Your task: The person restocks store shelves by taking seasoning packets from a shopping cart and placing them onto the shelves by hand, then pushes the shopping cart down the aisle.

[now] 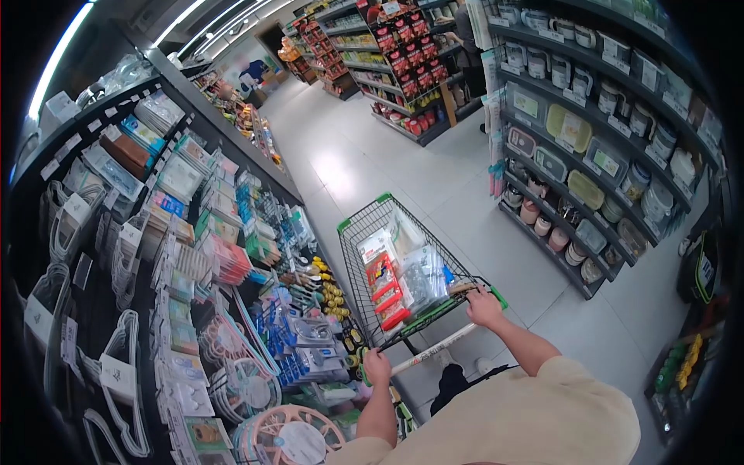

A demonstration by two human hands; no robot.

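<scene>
A black wire shopping cart (359,294) with green corners stands in front of me in the aisle. My left hand (377,367) is closed around the left end of its white handle (434,349). At the right end of the handle, my right hand (485,307) is closed by the green corner. Inside the basket lie red-and-white packs (385,291), a white pack with print (377,245) and a clear plastic-wrapped item (425,276). What the wrapped item is, I cannot make out.
Close on the left, a shelf holds hangers (122,387), round pink drying racks (298,438) and packaged goods. On the right, another shelf (593,287) carries mugs and food containers. The tiled floor (403,167) runs ahead past a red display (403,54). A person (465,46) stands beyond it.
</scene>
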